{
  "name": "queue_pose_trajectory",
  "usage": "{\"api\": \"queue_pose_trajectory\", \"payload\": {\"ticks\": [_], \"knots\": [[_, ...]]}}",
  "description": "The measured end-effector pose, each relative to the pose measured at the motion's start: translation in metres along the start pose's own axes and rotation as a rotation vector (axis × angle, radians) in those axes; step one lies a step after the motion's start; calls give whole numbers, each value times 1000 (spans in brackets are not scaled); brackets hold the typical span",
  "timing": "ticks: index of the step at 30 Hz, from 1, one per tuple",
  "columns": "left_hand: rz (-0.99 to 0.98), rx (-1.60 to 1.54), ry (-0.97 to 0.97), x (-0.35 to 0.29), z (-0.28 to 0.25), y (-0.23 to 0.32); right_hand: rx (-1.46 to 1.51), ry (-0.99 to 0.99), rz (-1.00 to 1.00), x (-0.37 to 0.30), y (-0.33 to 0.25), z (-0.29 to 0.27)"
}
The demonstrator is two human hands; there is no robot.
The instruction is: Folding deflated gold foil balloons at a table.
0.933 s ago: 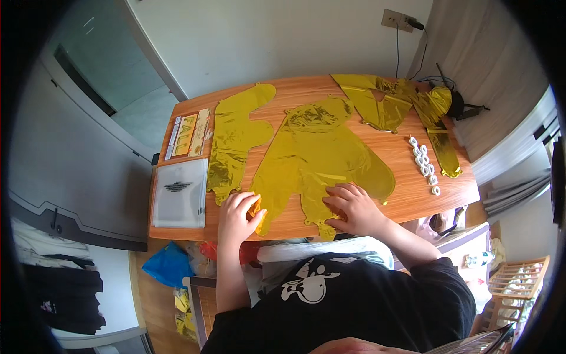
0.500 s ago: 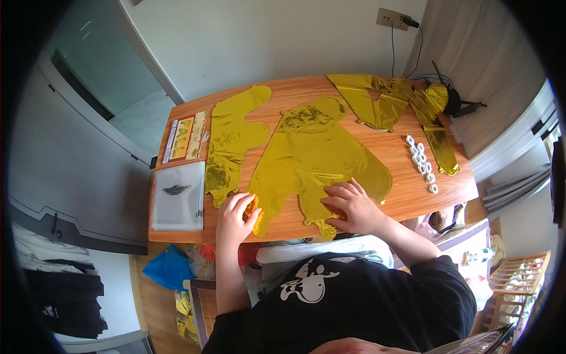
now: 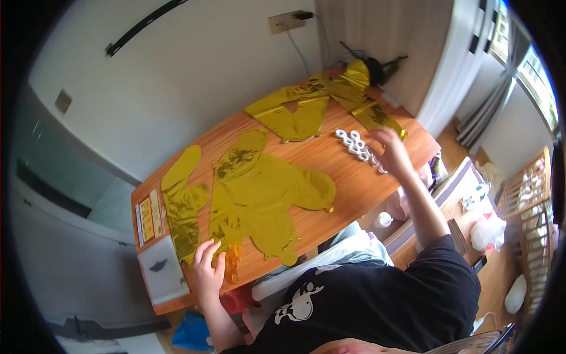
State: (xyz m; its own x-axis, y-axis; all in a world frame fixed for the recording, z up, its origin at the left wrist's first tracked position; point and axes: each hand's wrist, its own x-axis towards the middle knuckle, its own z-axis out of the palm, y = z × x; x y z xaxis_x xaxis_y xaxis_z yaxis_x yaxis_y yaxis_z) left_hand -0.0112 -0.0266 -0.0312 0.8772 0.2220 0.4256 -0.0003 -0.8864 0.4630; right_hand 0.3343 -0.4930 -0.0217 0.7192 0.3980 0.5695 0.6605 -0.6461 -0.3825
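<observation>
Basically, a wood-grain table (image 3: 318,215) fills the middle, with a pale wall (image 3: 194,76) beyond it at twelve o'clock, a grey curtain (image 3: 480,112) at two and a slatted wooden rack (image 3: 533,194) at three. Shiny gold foil lies flat on the tabletop: a big lobed foil shape (image 3: 259,194) at the centre, wrinkled at its far end, a narrow foil strip (image 3: 184,203) at nine and folded foil pieces (image 3: 298,112) near twelve. At seven o'clock, the left hand (image 3: 207,268) is released, fingers loosely spread, just beside crinkled orange film (image 3: 234,262). The right hand (image 3: 387,150) reaches to small white rings (image 3: 356,145) at two — whether it grips one, I cannot tell. Of the containers, a flat pale packet (image 3: 162,274) sits at eight, a blue bag (image 3: 193,331) below the edge at seven, and a white bag (image 3: 488,232) at four — contents unclear.
</observation>
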Motion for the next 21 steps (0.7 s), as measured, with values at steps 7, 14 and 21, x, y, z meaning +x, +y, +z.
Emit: {"api": "queue_pose_trajectory", "payload": {"ticks": [7, 14, 21], "knots": [[579, -160, -318, 153, 50, 125, 41, -86, -7, -16, 160, -18], [824, -196, -516, 268, 210, 232, 32, -146, 95, -11, 151, -17], [717, -237, -555, 324, 333, 287, 34, -125, 84, -9, 156, -12]]}}
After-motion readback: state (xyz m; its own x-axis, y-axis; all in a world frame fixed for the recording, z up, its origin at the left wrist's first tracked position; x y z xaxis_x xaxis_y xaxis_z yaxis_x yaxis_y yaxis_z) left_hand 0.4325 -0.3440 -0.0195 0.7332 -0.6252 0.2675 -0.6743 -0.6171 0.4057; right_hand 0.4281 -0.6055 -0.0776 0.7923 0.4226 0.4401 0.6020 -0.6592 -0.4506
